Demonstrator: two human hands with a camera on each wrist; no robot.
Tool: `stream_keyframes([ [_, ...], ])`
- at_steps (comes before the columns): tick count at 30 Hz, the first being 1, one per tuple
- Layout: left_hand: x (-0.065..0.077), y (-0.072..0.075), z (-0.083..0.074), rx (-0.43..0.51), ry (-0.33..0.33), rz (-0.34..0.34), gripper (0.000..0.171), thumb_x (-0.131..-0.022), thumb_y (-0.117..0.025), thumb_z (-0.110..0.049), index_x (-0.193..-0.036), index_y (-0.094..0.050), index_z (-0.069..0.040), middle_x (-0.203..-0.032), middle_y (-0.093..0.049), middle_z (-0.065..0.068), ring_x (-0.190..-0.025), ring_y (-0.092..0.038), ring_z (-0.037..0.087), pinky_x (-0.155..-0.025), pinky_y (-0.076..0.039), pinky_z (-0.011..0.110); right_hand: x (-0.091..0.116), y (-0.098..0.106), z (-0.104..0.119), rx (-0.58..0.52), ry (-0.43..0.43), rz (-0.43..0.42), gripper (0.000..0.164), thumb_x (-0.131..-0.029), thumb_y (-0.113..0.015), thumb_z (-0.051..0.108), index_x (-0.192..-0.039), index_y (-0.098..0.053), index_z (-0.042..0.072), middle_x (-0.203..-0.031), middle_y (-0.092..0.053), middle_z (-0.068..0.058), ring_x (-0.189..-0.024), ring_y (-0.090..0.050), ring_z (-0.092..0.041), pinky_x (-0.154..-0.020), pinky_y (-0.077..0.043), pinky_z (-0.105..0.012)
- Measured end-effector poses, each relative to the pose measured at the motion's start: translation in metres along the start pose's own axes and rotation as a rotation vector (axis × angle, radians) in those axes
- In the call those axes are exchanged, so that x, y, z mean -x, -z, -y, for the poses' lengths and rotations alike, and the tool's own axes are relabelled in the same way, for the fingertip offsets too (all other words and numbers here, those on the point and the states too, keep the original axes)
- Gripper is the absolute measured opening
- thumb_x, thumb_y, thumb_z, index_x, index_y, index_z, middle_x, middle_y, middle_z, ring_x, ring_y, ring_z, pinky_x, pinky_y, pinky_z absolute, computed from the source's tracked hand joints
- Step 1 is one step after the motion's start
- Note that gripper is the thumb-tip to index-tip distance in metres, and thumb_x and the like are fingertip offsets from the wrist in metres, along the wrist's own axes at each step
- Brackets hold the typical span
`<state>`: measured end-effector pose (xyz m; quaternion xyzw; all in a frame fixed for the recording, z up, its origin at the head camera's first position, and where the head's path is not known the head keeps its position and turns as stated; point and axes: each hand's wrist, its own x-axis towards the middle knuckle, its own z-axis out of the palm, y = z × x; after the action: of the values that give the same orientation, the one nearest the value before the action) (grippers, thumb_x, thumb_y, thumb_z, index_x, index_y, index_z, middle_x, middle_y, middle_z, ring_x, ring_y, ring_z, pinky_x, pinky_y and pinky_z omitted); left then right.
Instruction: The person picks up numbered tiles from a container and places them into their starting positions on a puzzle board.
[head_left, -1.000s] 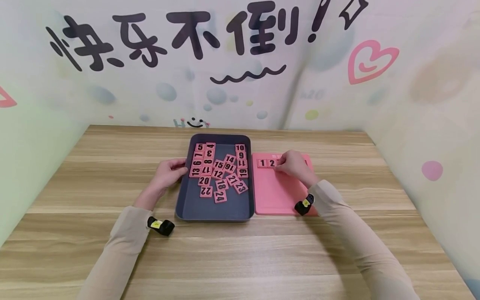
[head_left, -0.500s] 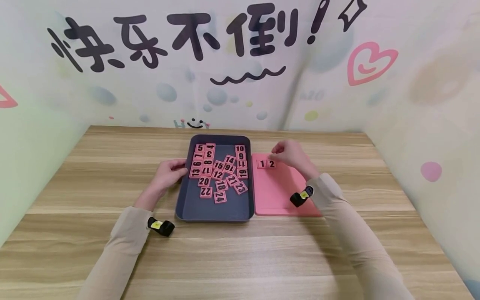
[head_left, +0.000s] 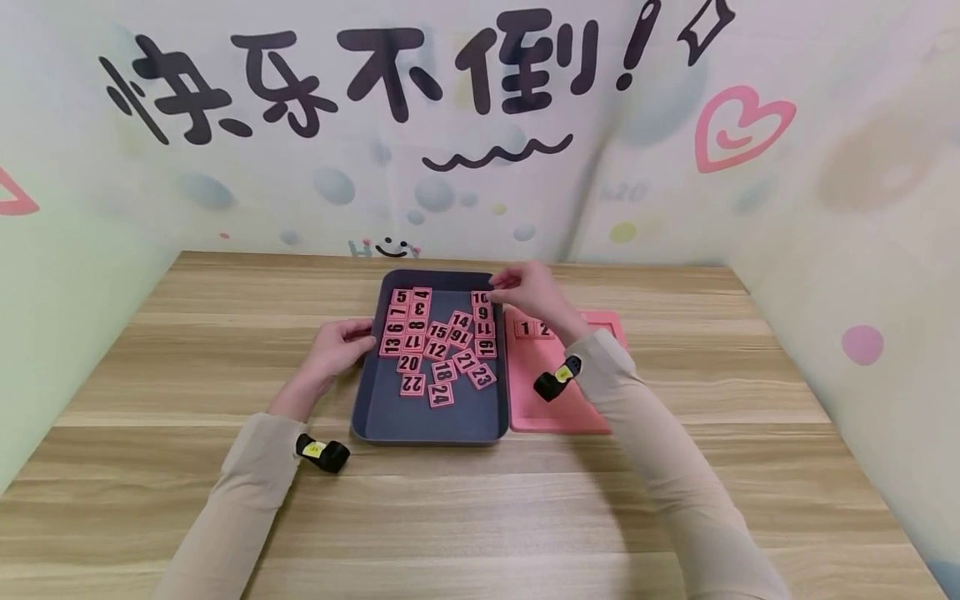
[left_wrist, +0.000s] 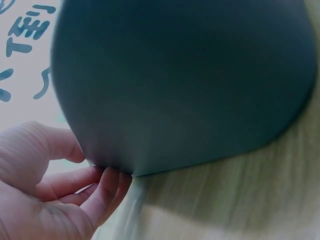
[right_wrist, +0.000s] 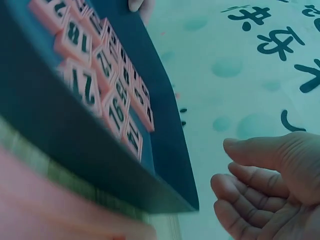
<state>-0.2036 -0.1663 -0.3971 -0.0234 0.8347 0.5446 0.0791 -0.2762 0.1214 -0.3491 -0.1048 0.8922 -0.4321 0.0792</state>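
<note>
On the wooden surface (head_left: 225,517), your left hand (head_left: 332,347) grips the tray (head_left: 427,423); your right hand (head_left: 531,292), empty, fingers loosely parted, might knock tile 10 (head_left: 478,297) askew by dipping low.

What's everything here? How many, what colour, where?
Table: one, brown, underneath.
Tray: one, dark grey, centre.
Board: one, pink, right of tray.
Tiles: 22, pink with black numbers, in tray; two more showing on board.
Walls: three, pale, back and sides.
Writing: one line, black, back wall.
Wall pictures: several, mixed colours, around writing.
Sleeves: two, beige, left and right.
Wrist cameras: two, black, by sleeves.
Left grip: one, tray's left rim.
Right grip: one, near tray's far right corner.
</note>
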Motion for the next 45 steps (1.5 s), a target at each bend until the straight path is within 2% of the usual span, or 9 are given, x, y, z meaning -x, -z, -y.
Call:
stream_keyframes([
  [5, -0.001, 0.0, 0.001, -0.009, 0.015, -0.001, 0.04, -0.093, -0.05, -0.002, -0.131, -0.046, 0.011, -0.131, -0.049, 0.028, -0.115, -0.049, 0.034, -0.096, -0.042, 0.04, -0.01, -0.016, 0.012, -0.051, 0.042, 0.027, 0.029, -0.084, -0.071, 0.013, -0.108, -0.065, -0.001, -0.096, -0.065, -0.01, -0.084, -0.059, -0.021, -0.076, -0.051, -0.031],
  [11, -0.001, 0.0, 0.001, -0.022, 0.017, -0.004, 0.04, -0.094, -0.05, -0.003, -0.131, -0.046, 0.01, -0.131, -0.05, 0.028, -0.114, -0.05, 0.033, -0.094, -0.043, 0.038, -0.022, -0.033, 0.023, -0.077, 0.05, 0.065, 0.028, -0.085, -0.07, 0.013, -0.109, -0.065, -0.001, -0.095, -0.065, -0.008, -0.085, -0.06, -0.02, -0.075, -0.05, -0.03],
  [24, 0.0, 0.001, -0.001, -0.016, 0.009, 0.002, 0.04, -0.093, -0.05, -0.003, -0.131, -0.046, 0.011, -0.13, -0.05, 0.028, -0.114, -0.05, 0.033, -0.095, -0.042, 0.039, -0.043, -0.069, 0.028, -0.045, 0.067, 0.118, 0.024, -0.083, -0.071, 0.01, -0.105, -0.069, 0.001, -0.097, -0.067, -0.008, -0.084, -0.058, -0.019, -0.069, -0.045, -0.025],
  [32, 0.0, 0.001, 0.001, -0.003, 0.004, 0.0, 0.04, -0.093, -0.05, -0.001, -0.131, -0.046, 0.011, -0.13, -0.049, 0.028, -0.115, -0.049, 0.034, -0.098, -0.041, 0.04, -0.049, -0.081, 0.023, -0.048, 0.018, 0.138, 0.023, -0.084, -0.07, 0.011, -0.106, -0.07, 0.005, -0.102, -0.066, -0.007, -0.089, -0.058, -0.019, -0.074, -0.048, -0.028],
  [39, 0.0, 0.001, 0.001, 0.001, -0.004, -0.002, 0.04, -0.093, -0.05, -0.001, -0.131, -0.046, 0.011, -0.131, -0.049, 0.028, -0.116, -0.049, 0.034, -0.098, -0.04, 0.041, -0.05, -0.086, 0.022, -0.043, -0.02, 0.121, 0.019, -0.083, -0.07, 0.008, -0.102, -0.072, 0.004, -0.1, -0.069, -0.007, -0.089, -0.06, -0.017, -0.076, -0.048, -0.027],
  [45, -0.002, 0.001, 0.003, 0.0, -0.002, 0.003, 0.04, -0.093, -0.05, -0.001, -0.131, -0.046, 0.012, -0.13, -0.049, 0.029, -0.114, -0.05, 0.033, -0.092, -0.044, 0.032, -0.05, -0.09, 0.019, -0.005, -0.034, 0.114, 0.017, -0.081, -0.072, 0.008, -0.098, -0.073, 0.005, -0.101, -0.068, -0.008, -0.085, -0.057, -0.017, -0.07, -0.046, -0.025],
])
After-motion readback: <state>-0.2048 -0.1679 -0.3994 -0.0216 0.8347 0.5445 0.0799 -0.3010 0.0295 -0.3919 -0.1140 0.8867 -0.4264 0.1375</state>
